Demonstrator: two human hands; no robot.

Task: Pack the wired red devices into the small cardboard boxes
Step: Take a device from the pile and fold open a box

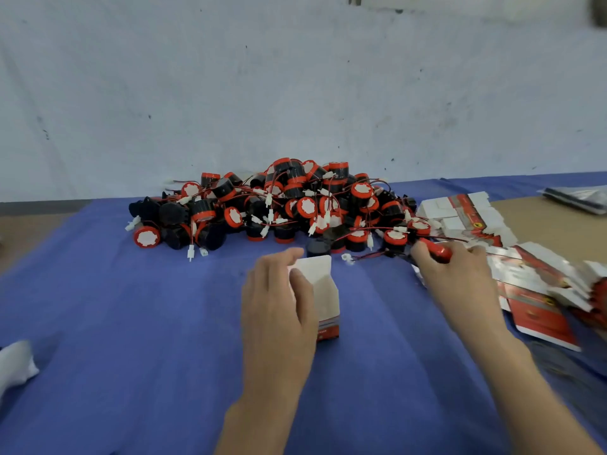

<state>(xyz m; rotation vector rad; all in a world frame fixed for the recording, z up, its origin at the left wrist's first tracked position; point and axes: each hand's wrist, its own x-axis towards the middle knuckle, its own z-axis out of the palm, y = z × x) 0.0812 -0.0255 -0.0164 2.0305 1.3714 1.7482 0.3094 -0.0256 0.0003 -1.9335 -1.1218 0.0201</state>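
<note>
While our left hand steadies the small cardboard box just in front of the pile of wired red devices, we keep its grip curled round the box's left side. The box stands upright on the blue cloth, top flap raised and mouth open. In front of the pile's right end, our right hand has its grip closed on 1 red device. That device's thin wire trails left to a white connector lying on the cloth, just in front of the pile and between our 2 hands. Flattened box blanks touch the pile's right edge, and more of them fan out to the front-right of it, past our right wrist. Right of the pile, bare brown counter shows beyond the blanks. Far to the pile's front-left lies something white; we cannot tell what it is.
</note>
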